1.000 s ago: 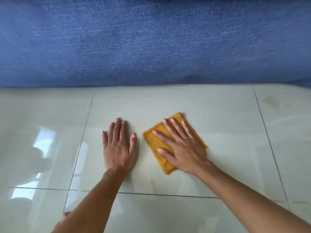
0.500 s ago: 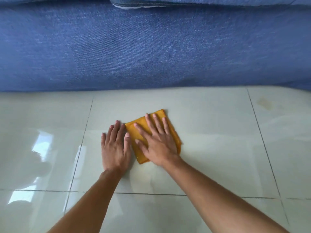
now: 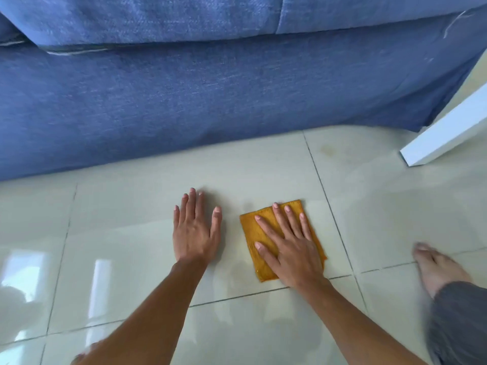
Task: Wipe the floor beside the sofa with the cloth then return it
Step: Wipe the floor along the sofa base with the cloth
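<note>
From the head camera, looking down: the right hand lies flat, fingers spread wide, palm pressing the folded mustard-yellow cloth onto the glossy pale-green floor tiles. Nothing is gripped here; the cloth is pinned under the open palm, not pinched. The left hand is also flat and open, holding nothing, planted on bare tile just beside the cloth but apart from it, by the look of it propping the body.

The cloth sits near the front edge of the blue denim-textured fabric sofa, with a strip of tile between them. A bare foot rests to the right, and a white furniture leg slants in at the upper right.

Progress, as a judgement: the wiping looks to be mid-flow. A faint brownish stain shows on the tile close to the sofa, beyond the cloth, apparently not yet reached. Returning the cloth is all ahead.
</note>
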`<state>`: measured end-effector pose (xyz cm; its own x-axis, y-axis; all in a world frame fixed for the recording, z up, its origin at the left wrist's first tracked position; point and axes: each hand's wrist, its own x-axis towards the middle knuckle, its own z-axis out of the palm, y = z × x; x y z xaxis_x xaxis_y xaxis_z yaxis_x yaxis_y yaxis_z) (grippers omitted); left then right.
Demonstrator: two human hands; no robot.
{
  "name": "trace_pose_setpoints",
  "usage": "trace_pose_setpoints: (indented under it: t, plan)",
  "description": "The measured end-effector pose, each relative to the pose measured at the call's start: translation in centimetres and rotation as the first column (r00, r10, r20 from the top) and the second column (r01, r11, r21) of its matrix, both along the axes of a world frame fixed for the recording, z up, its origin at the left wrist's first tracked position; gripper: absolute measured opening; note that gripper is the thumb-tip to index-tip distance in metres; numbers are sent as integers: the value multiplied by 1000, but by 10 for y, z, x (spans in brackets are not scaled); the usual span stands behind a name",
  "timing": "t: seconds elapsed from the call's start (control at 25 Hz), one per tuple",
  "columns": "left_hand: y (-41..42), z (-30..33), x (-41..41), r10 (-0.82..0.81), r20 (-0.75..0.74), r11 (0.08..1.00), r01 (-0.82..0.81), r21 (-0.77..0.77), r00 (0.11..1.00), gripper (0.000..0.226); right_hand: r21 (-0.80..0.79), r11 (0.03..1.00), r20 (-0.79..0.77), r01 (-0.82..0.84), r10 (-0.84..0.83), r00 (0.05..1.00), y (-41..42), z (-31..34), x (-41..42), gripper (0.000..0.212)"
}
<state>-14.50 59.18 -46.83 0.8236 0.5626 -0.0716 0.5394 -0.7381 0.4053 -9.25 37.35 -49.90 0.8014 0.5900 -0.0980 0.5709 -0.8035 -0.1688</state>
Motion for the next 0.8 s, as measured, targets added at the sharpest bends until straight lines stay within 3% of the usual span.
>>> trace_pose_setpoints:
  t: [0.2,0.44,0.6,0.8]
  plan:
    - [-83,-7,62,-143,-39,990,144,13,989,86,-57,955,13,292,-292,956,-109,0,42,64]
    - [-107,-26,80,-145,-75,979,154,132,987,75,-102,825,1,556,-559,829,-161,4,137,70]
    - [-109,-32,77,-156,-69,971,165,171,985,72,-109,805,-51,583,-591,805,-118,7,220,67]
    - [-107,-34,80,-171,-63,969,179,168,983,72,-75,922,-73,379,-384,920,-30,5,228,65]
